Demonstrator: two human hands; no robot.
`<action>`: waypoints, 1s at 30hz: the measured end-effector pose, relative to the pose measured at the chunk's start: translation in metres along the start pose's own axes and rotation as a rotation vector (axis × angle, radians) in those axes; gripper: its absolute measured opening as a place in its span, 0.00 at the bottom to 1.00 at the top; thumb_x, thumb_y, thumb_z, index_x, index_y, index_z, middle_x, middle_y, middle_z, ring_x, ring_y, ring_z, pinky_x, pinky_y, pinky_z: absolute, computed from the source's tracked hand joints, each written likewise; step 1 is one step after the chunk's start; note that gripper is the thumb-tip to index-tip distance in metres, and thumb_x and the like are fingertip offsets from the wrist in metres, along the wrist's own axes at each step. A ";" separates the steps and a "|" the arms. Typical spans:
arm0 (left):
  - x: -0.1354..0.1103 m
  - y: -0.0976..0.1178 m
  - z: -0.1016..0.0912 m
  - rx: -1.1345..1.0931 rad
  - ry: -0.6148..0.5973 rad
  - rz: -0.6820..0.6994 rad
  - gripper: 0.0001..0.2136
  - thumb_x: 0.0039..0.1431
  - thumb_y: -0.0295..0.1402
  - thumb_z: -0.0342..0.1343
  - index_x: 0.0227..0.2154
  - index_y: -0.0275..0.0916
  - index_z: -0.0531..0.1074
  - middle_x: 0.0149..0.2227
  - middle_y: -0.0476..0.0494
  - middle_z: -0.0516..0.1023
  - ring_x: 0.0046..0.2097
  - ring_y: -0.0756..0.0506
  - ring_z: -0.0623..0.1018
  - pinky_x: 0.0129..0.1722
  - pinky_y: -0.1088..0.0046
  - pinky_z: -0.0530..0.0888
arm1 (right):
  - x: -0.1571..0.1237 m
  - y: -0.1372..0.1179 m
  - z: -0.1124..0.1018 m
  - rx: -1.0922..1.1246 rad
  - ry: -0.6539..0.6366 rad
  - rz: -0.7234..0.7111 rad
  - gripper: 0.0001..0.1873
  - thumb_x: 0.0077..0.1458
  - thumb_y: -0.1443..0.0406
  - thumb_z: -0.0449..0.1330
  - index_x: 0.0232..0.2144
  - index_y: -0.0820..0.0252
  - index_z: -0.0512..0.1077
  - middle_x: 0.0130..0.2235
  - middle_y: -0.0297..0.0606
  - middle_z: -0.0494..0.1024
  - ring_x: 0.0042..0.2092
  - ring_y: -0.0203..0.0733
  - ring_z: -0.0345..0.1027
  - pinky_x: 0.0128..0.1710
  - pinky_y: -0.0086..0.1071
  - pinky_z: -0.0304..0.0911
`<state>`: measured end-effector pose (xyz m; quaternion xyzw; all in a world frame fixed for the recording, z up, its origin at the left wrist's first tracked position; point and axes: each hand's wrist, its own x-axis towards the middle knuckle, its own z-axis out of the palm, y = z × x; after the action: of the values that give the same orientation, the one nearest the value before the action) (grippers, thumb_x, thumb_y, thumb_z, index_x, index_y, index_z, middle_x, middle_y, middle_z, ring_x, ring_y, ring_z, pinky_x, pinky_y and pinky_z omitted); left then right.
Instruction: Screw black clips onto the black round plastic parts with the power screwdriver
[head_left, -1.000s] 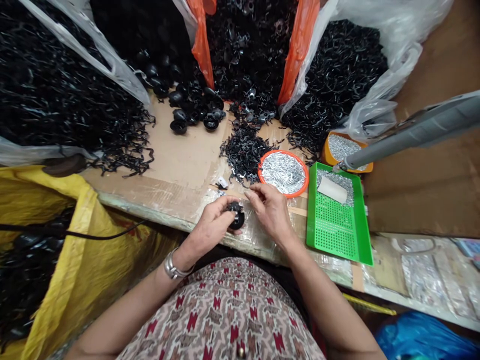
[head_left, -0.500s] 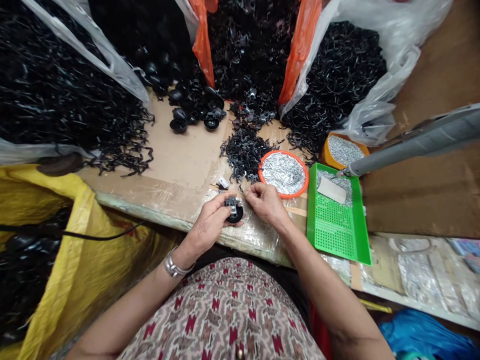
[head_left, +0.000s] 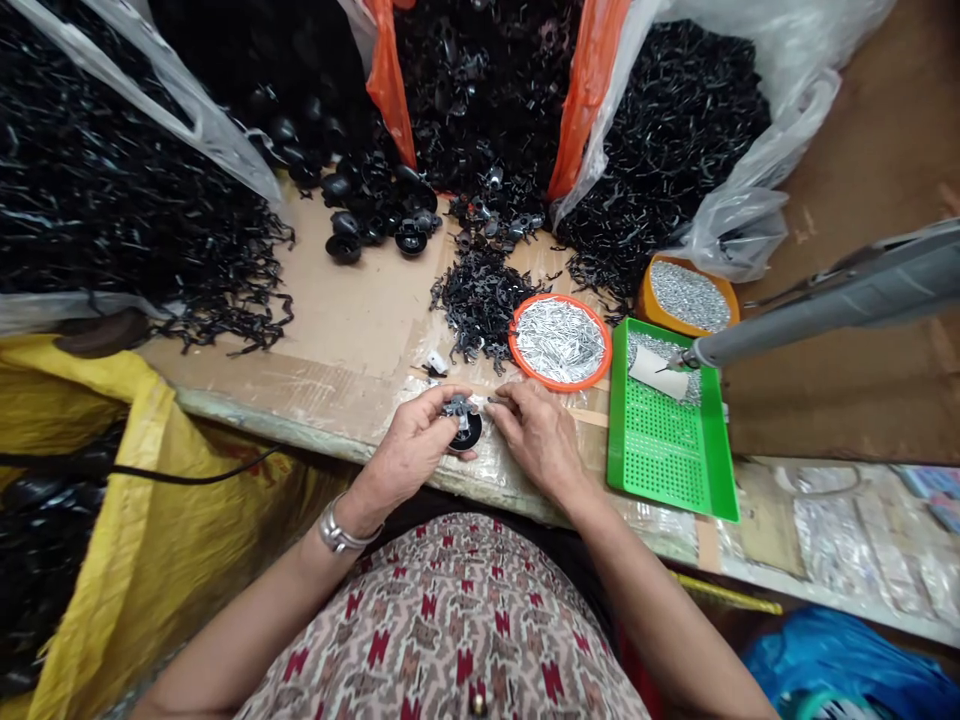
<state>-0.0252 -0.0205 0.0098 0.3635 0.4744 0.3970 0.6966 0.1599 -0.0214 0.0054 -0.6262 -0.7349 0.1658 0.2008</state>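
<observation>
My left hand (head_left: 414, 435) is closed around a black round plastic part (head_left: 466, 432), a shallow cup with a grey bracket-like piece on top, held just over the table's front edge. To its right, my right hand (head_left: 536, 425) pinches a small thin piece (head_left: 493, 400) between thumb and forefinger, its tip pointing toward the cup; its exact kind is too small to tell. Just beyond the hands lies a small white-and-black part (head_left: 435, 362). Behind it is a pile of small black clips (head_left: 480, 300), beside a red-rimmed dish (head_left: 609, 345) of metal pins.
A green perforated tray (head_left: 671, 470) with small metal pieces and a card stands at right, with an orange tub (head_left: 733, 310) behind. A grey power screwdriver (head_left: 810, 315) reaches over the tray. Bags of black parts line the back; a yellow sack (head_left: 165, 540) hangs at left.
My right hand has turned, and a thin piece now shows at its fingertips, close to the part in my left hand. My left hand keeps its hold. The view has shifted slightly.
</observation>
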 end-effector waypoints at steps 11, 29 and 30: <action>0.002 -0.001 0.004 -0.033 0.011 -0.024 0.17 0.50 0.30 0.63 0.45 0.37 0.77 0.45 0.40 0.78 0.39 0.44 0.78 0.26 0.72 0.81 | -0.013 -0.005 -0.002 0.120 0.205 -0.136 0.09 0.69 0.67 0.53 0.38 0.58 0.72 0.38 0.41 0.77 0.41 0.44 0.70 0.44 0.38 0.65; 0.007 -0.013 0.025 0.060 -0.012 0.096 0.18 0.50 0.24 0.59 0.46 0.35 0.76 0.48 0.40 0.80 0.51 0.43 0.77 0.49 0.69 0.76 | -0.033 -0.009 0.013 0.233 0.346 -0.314 0.09 0.64 0.75 0.55 0.40 0.57 0.70 0.41 0.42 0.76 0.48 0.46 0.68 0.49 0.45 0.68; 0.006 -0.013 0.026 0.049 -0.017 0.091 0.18 0.50 0.24 0.60 0.46 0.35 0.76 0.48 0.40 0.80 0.51 0.43 0.77 0.49 0.69 0.76 | -0.034 -0.009 0.013 0.232 0.349 -0.298 0.09 0.64 0.75 0.55 0.40 0.57 0.70 0.41 0.42 0.76 0.48 0.46 0.68 0.49 0.46 0.68</action>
<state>0.0036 -0.0235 0.0035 0.4049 0.4610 0.4135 0.6728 0.1503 -0.0561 -0.0041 -0.5027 -0.7494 0.1072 0.4174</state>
